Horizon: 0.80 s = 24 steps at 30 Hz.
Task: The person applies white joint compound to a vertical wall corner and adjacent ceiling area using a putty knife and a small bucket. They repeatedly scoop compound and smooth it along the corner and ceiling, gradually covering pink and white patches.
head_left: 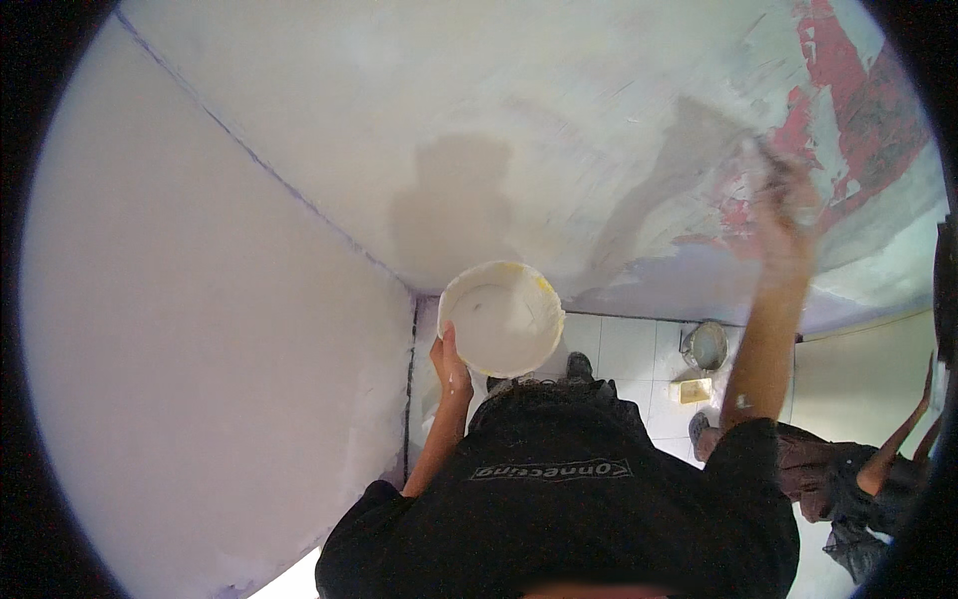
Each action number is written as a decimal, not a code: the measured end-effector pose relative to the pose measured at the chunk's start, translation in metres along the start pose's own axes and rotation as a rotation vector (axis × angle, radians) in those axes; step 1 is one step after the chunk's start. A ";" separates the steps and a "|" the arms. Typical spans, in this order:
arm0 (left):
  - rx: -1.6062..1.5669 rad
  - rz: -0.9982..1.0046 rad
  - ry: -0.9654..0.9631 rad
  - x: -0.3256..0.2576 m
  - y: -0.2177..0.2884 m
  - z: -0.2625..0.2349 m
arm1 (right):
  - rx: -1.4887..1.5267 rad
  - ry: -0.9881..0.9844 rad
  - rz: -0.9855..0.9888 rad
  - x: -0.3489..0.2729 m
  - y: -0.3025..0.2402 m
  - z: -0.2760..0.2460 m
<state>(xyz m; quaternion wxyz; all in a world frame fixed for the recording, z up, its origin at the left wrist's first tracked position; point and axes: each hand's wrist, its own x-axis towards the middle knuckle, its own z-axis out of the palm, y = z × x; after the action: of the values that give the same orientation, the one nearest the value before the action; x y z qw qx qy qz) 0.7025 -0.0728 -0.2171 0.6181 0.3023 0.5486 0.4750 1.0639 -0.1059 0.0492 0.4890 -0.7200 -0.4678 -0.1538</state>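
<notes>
My left hand (449,364) grips the rim of a round white bowl (502,317) filled with white plaster or paint, held in front of my chest. My right hand (783,215) is raised to the wall and closed on a thin dark tool, blurred by motion, probably a trowel or brush. It presses against the wall (559,120) where red patches (848,110) show through a fresh white-grey coat. My black shirt fills the lower middle of the view.
A white side wall (200,329) meets the worked wall at a corner on the left. White floor tiles (629,349) lie below, with a grey bucket (707,344) and a small yellow object (696,390). Another person (848,479) crouches at the lower right.
</notes>
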 end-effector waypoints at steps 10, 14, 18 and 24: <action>-0.057 -0.009 -0.004 0.035 0.010 -0.044 | 0.289 -0.261 0.383 -0.148 0.061 0.076; -0.048 0.034 -0.023 0.039 0.016 -0.037 | 0.413 -0.532 0.405 -0.215 0.105 0.184; -0.104 0.034 -0.008 0.047 0.017 -0.048 | 0.092 -0.462 0.533 -0.168 0.060 0.225; -0.059 0.011 -0.051 0.092 0.023 -0.121 | -0.069 -0.187 0.085 -0.044 -0.116 0.148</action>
<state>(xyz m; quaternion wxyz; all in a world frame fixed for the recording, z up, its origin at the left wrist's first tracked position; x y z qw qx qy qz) 0.5747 0.0026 -0.2584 0.6380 0.2988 0.5167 0.4865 0.9109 0.0064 0.0138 0.4241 -0.7668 -0.4748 -0.0814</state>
